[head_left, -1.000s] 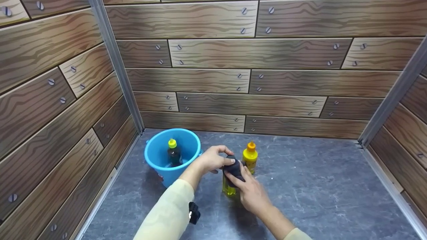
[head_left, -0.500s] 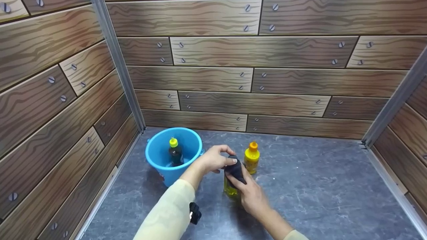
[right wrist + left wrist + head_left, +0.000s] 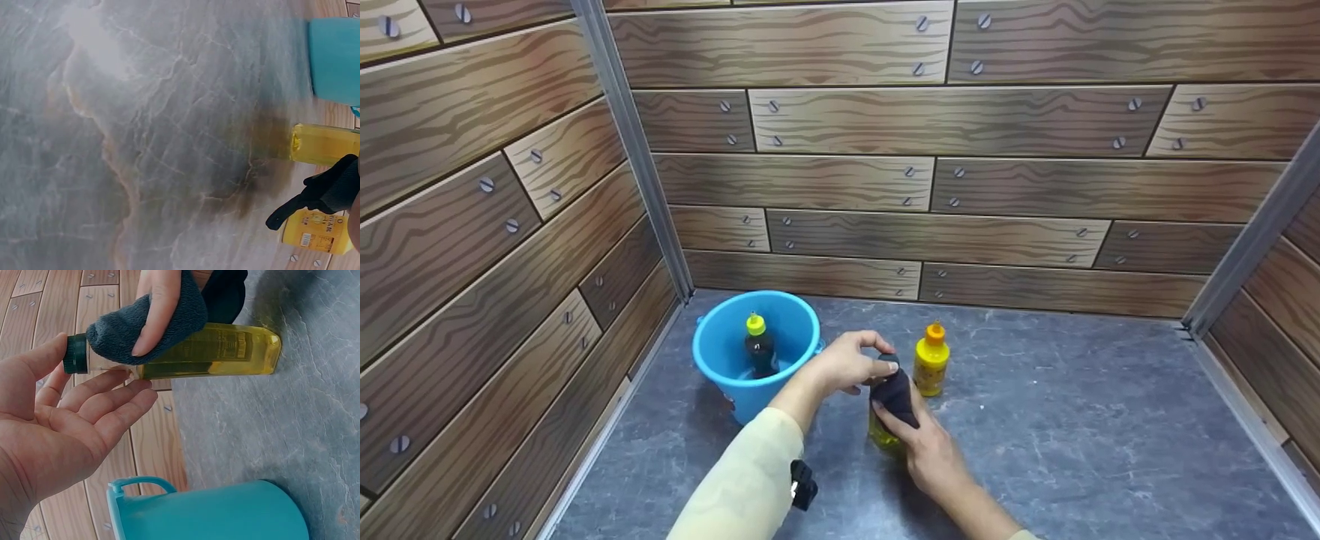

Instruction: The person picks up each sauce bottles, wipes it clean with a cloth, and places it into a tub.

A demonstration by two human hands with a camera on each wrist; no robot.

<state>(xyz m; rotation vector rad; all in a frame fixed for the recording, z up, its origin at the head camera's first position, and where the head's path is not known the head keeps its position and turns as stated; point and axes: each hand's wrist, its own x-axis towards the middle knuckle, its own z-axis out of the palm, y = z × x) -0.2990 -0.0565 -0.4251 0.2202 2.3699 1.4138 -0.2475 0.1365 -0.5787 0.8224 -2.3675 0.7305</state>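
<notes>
- Bottle (image 3: 883, 433), yellow and see-through, stands on the grey floor (image 3: 1072, 450) between the blue bucket (image 3: 720, 352) and the opaque yellow bottle (image 3: 931, 361), just in front of that one.
- Cloth (image 3: 895, 394), dark and soft, covers the bottle's shoulder and neck; only the lower body shows in the head view.
- Left hand (image 3: 851, 362): thumb and fingertips reach to the bottle's top at the dark green cap (image 3: 75, 353). In the left wrist view the fingers (image 3: 107, 396) lie fairly straight beside the neck and the thumb sits at the cap, so it steadies more than it grips.
- Right hand (image 3: 934, 450): fingers curl over the cloth and press it against the bottle; one finger (image 3: 157, 309) lies across the cloth there.
- Change over the last second: very little. Both hands stay in the same grip, and the cloth has crept only slightly, staying on the upper part of the bottle. The shift of the whole scene in the head view looks like head movement, not movement of the things.
- My reading: the wiping is still under way on the neck and shoulder, and the lower body looks not yet reached.
- Axis: the bottle's long axis is upright, cap up, base on the floor. It only looks sideways in the wrist views because those cameras are turned.
- Inside the bucket stands a dark bottle (image 3: 759, 351) with a yellow cap, untouched.
</notes>
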